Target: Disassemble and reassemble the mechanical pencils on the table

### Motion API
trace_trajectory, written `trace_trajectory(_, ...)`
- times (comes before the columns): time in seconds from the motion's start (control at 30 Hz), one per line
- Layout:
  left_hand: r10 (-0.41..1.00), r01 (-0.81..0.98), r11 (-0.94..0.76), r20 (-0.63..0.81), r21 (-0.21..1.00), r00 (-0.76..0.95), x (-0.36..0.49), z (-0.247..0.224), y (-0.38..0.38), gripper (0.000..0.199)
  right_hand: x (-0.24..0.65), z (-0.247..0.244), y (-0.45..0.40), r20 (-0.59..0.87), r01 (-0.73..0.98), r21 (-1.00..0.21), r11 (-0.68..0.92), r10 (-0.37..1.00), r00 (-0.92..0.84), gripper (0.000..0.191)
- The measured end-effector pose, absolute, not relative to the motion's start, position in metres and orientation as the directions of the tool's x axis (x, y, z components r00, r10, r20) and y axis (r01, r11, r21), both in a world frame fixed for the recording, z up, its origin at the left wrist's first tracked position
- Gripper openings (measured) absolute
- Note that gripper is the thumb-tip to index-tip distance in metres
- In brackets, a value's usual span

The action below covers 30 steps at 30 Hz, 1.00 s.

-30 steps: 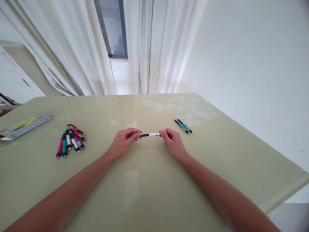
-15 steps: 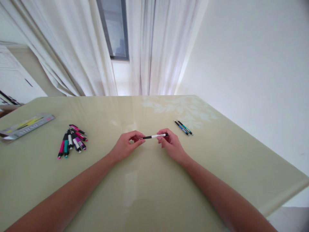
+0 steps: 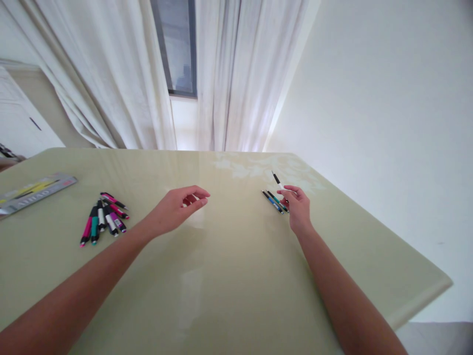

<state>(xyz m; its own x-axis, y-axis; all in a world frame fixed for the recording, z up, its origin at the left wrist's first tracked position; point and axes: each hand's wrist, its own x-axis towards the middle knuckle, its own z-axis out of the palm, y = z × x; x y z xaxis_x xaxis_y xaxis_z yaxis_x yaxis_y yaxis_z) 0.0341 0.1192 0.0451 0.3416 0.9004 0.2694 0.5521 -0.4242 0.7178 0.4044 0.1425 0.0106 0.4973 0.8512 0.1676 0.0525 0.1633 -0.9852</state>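
A white pen (image 3: 277,179) with a black grip is pinched in my right hand (image 3: 298,204), its tip pointing up and away. Just left of that hand, a blue pen (image 3: 272,201) and a teal pen (image 3: 278,200) lie side by side on the table; my fingers partly cover the teal one. My left hand (image 3: 182,208) is over the middle of the table with nothing in it, thumb and fingers curved and apart. Farther left is a pile of several pens (image 3: 104,217) in pink, white, purple and teal with black grips.
A grey and yellow pen box (image 3: 39,192) lies at the table's left side. The pale green table (image 3: 221,276) has a leaf pattern toward its far right. Curtains (image 3: 125,74) hang beyond the far edge, and a white wall (image 3: 388,123) stands to the right.
My right hand has carried the white pen rightward to beside the blue and teal pens, and its tip has turned from left to away. My left hand has let go and drawn left.
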Motion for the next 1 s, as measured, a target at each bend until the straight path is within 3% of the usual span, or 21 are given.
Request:
trace_trajectory(0.1,0.902,0.703,-0.425,0.199,0.569,0.384,-0.007,0.070,0.128,0.038,0.413,0.005,0.148,0.178,0.037,-0.982,0.187,0.826,0.535,0.034)
trace_trajectory(0.23,0.971,0.878,-0.237,0.066,0.416,0.230,-0.073,0.081,0.142,0.046,0.411,0.006,0.146,0.269,0.039,-0.956,0.291,0.817,0.510,0.035)
trace_trajectory(0.4,0.998,0.970,-0.013,-0.052,0.241,0.026,-0.130,0.073,0.150,0.034,0.400,0.011,0.135,0.451,0.401,-0.863,0.307,0.826,0.338,0.045)
trace_trajectory(0.53,0.997,0.979,-0.027,-0.069,0.201,0.042,-0.148,0.063,0.151,0.030,0.399,0.005,0.132,0.458,0.773,-0.593,0.224,0.884,0.096,0.049)
trace_trajectory(0.67,0.999,0.988,0.023,-0.025,0.151,-0.020,-0.157,0.055,0.154,0.028,0.402,-0.010,0.137,0.429,0.901,-0.391,0.188,0.903,-0.002,0.039)
trace_trajectory(0.83,0.999,0.984,0.042,0.016,0.172,-0.046,-0.162,0.037,0.158,0.023,0.402,-0.019,0.139,0.396,0.950,-0.288,0.124,0.918,0.000,0.031)
trace_trajectory(1.0,0.999,0.959,0.004,0.045,0.285,-0.018,-0.163,0.021,0.160,0.009,0.403,-0.018,0.138,0.408,0.958,-0.268,0.101,0.913,0.018,0.026)
